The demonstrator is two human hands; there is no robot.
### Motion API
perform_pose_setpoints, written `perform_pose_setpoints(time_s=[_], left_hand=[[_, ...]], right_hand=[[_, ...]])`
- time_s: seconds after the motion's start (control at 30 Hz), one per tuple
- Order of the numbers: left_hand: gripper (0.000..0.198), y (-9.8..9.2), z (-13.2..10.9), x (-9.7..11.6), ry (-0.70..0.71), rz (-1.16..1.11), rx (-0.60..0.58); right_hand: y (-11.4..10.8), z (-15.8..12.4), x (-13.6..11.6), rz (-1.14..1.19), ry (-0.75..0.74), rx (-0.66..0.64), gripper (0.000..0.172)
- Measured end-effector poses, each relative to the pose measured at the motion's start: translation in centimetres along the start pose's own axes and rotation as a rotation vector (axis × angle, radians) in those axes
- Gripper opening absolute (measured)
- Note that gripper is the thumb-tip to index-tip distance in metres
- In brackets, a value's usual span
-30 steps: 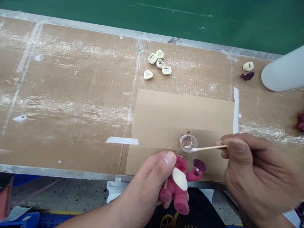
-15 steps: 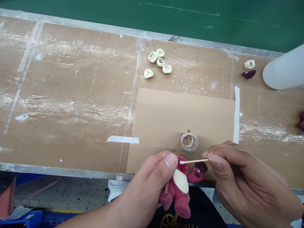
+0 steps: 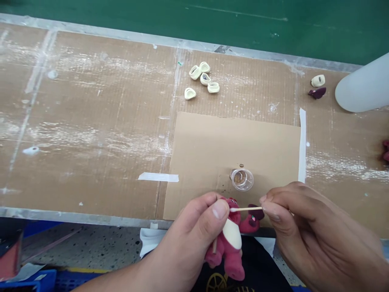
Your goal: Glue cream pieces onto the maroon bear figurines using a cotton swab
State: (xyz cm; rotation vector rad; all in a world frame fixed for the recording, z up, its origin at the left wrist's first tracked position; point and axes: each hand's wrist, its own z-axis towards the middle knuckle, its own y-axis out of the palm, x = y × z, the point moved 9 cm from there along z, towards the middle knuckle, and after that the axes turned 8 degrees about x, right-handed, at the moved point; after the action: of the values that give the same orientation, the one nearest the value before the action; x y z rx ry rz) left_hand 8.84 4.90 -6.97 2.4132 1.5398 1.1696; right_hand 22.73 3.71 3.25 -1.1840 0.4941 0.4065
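My left hand point(image 3: 197, 227) is wrapped round a pink bear figure point(image 3: 232, 265) with a cream belly, its thumb beside the bear's head. Between thumb and fingers, my right hand point(image 3: 313, 227) pinches a cotton swab point(image 3: 249, 209). The swab's white tip lies at the bear's face. A dark purple piece point(image 3: 257, 213) shows by the bear's raised arm, behind the swab. Just beyond the bear, a small clear cup point(image 3: 242, 180) stands on a cardboard sheet point(image 3: 212, 142).
Several cream hollow parts point(image 3: 190, 93) lie beyond the sheet. At the far right are a cream part point(image 3: 318, 80), a purple part point(image 3: 317, 93) and a white cylindrical object point(image 3: 361, 87). White tape point(image 3: 302, 146) runs along the sheet's right edge.
The swab and my right hand have shifted very slightly to the left and down, with the tip still at the bear's face. The view has moved a little.
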Motion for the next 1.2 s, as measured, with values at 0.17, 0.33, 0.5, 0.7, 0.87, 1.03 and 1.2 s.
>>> perform_pose_setpoints(time_s=[0.17, 0.33, 0.5, 0.7, 0.87, 1.03, 1.2], left_hand=[[0.067, -0.1, -0.3, -0.2, -0.014, 0.012, 0.012], [0.065, 0.5, -0.6, -0.7, -0.057, -0.056, -0.022], [0.069, -0.1, -0.9, -0.3, -0.039, -0.059, 0.026], [0.060, -0.2, -1.5, 0.8, 0.140, 0.091, -0.003], [0.055, -1.0, -1.8, 2.0, 0.436, 0.252, 0.051], [0.068, -2.0, -1.9, 1.2, 0.458, 0.343, 0.129], [0.064, -2.1, -1.9, 1.4, 0.459, 0.300, 0.121]], right_hand=[[-0.6, 0.0, -0.4, 0.001, -0.031, -0.012, 0.038], [-0.2, 0.8, -0.8, 0.060, -0.070, -0.046, 0.039], [0.2, 1.2, -0.4, 0.023, -0.098, -0.088, 0.045], [-0.3, -0.2, -0.5, 0.073, -0.106, -0.109, 0.034], [-0.5, -1.2, -0.5, 0.101, -0.091, -0.140, 0.014], [-0.6, -1.2, -0.7, 0.081, -0.163, -0.139, 0.008], [0.3, -1.2, -0.9, 0.159, -0.112, -0.213, 0.011]])
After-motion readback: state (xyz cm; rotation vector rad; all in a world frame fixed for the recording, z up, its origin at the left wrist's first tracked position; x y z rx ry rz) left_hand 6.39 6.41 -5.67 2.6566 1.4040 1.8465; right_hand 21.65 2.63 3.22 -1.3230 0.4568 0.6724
